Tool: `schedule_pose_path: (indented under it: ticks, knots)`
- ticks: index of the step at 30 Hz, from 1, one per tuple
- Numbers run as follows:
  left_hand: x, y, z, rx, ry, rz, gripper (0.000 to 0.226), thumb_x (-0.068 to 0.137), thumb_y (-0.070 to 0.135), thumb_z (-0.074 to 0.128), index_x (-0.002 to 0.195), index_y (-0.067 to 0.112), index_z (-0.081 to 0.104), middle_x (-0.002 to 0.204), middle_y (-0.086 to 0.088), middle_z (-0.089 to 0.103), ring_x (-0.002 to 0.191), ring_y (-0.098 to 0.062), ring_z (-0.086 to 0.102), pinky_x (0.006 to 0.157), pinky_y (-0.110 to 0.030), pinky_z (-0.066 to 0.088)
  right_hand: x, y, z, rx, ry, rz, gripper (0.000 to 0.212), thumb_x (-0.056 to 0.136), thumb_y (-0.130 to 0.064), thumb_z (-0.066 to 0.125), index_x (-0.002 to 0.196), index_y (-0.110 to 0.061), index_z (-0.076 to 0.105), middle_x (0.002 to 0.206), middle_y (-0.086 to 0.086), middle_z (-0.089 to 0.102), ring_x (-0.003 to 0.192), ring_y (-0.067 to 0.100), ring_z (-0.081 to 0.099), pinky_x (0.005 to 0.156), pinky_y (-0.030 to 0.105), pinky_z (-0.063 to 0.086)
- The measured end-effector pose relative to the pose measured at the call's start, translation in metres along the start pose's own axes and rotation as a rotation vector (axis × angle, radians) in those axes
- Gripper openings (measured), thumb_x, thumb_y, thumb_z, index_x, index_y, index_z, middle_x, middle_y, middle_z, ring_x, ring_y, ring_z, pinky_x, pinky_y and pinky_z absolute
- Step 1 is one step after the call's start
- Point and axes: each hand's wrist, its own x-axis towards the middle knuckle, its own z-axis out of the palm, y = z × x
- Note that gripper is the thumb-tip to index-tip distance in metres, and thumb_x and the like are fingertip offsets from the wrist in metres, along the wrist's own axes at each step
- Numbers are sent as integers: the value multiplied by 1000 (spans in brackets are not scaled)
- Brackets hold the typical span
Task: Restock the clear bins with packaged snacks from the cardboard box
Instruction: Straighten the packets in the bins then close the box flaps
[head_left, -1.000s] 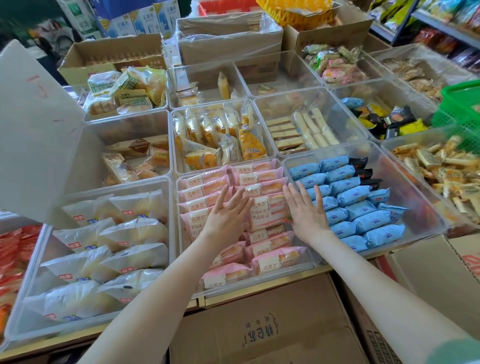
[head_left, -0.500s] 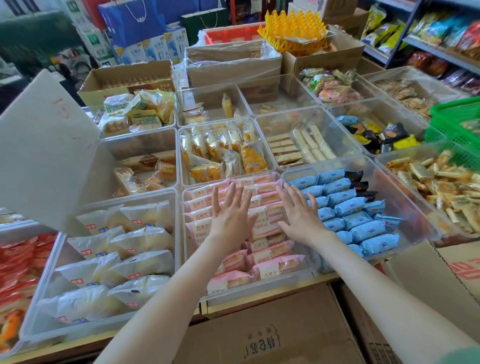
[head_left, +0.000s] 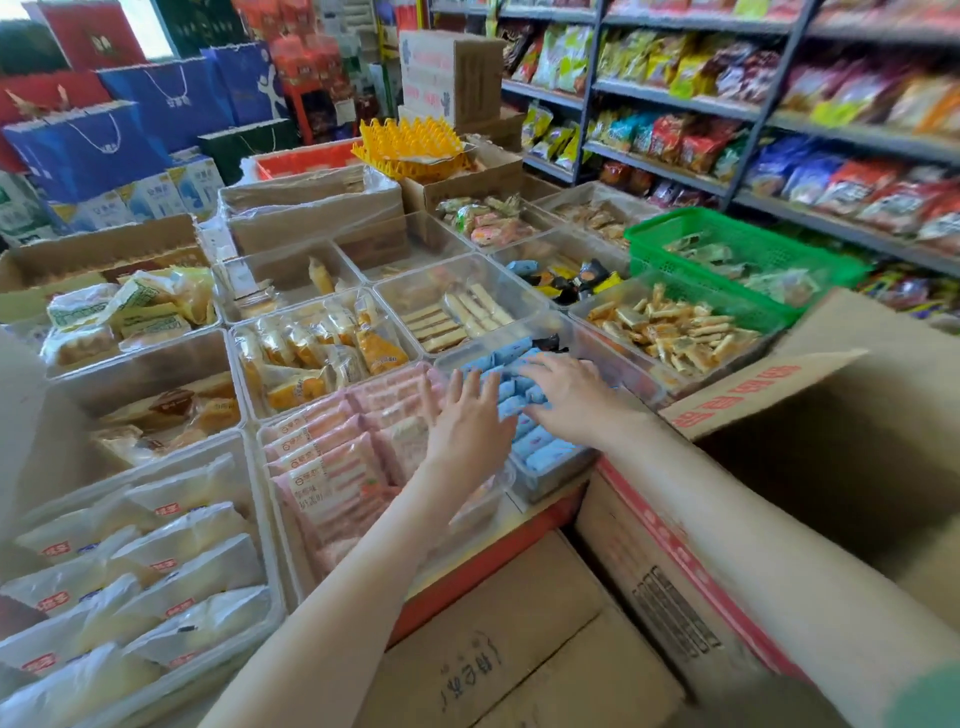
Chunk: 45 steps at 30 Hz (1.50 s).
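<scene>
clear bins (head_left: 556, 480) seemingly full: pink packets (head_left: 332, 457), blue packets (head_left: 540, 449); cardboard box (head_left: 649, 545) open.

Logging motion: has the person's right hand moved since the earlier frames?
Yes. The right hand went rightward, off the pink-wrapped snack packets onto the blue-wrapped packets.

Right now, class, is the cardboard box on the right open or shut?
Open. The cardboard box has its red-printed flap folded outward, and its shadowed inside shows; contents cannot be seen.

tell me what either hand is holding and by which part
Nothing is held: the left hand is open, the right hand lies flat on the blue packets.
</scene>
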Motion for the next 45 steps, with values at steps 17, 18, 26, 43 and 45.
schedule_pose_path:
  ticks: [17, 18, 26, 43, 45]
  knots:
    - [-67, 246, 22, -619, 23, -178, 51, 99, 15, 39, 147, 5, 23, 145, -15, 40, 130, -28, 42, 102, -35, 36, -170, 229, 14, 97, -269, 117, 63, 97, -30, 49, 151, -32, 17, 154, 6, 29, 140, 27, 29, 110, 49, 30]
    - [-71, 252, 26, -608, 30, -182, 52, 100, 13, 37, 148, 4, 20, 149, -15, 35, 135, -27, 37, 106, -33, 32, -171, 234, 18, 88, -227, 95, 65, 96, -29, 52, 151, -28, 16, 154, 6, 27, 141, 27, 26, 111, 48, 28]
    - [-78, 265, 40, -619, -15, -249, 57, 98, 5, 36, 151, 6, 15, 154, -13, 27, 142, -23, 26, 115, -31, 23, -155, 242, 40, -21, 85, -70, 44, 93, -16, 48, 136, -8, 43, 151, 13, 22, 142, 29, 16, 115, 42, 16]
    - [-60, 304, 36, -136, 106, -213, 39, 100, 29, 36, 134, 17, 49, 141, 0, 48, 141, -20, 28, 116, -50, -3, -154, 303, 82, -57, -412, -200, 68, 100, -35, 41, 153, -25, 0, 161, -2, -2, 147, 16, -3, 117, 47, 4]
    - [-69, 332, 36, -55, 27, -150, 39, 100, 31, 35, 134, 17, 48, 136, 0, 52, 135, -19, 37, 117, -49, -3, -159, 305, 73, -34, -367, -222, 69, 99, -33, 43, 153, -25, 1, 161, -1, -1, 147, 17, -3, 117, 47, 3]
